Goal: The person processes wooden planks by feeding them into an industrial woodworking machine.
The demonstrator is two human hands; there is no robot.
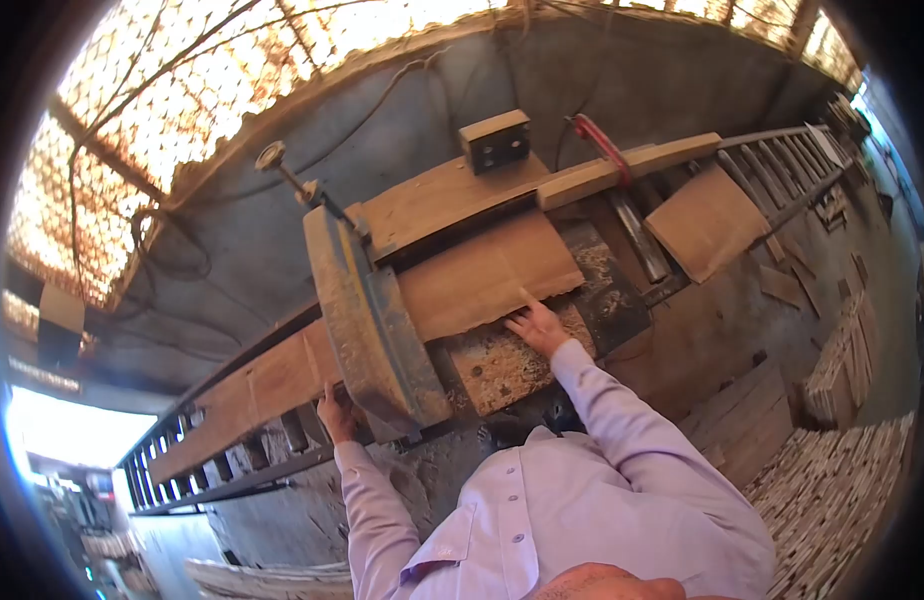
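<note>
A long wooden plank lies on the rollers left of the machine's upright metal guard. My left hand is at its near edge beside the guard, fingers closed over the edge; their undersides are hidden. Right of the guard a wide board with a rough near edge lies flat against a wooden fence. The guard hides whether the two are one piece. My right hand touches the board's near edge with its fingers spread.
Sawdust covers the machine bed below my right hand. A red clamp sits on the fence beside a small block. Another board lies on the right rollers. Stacked wood strips stand at lower right.
</note>
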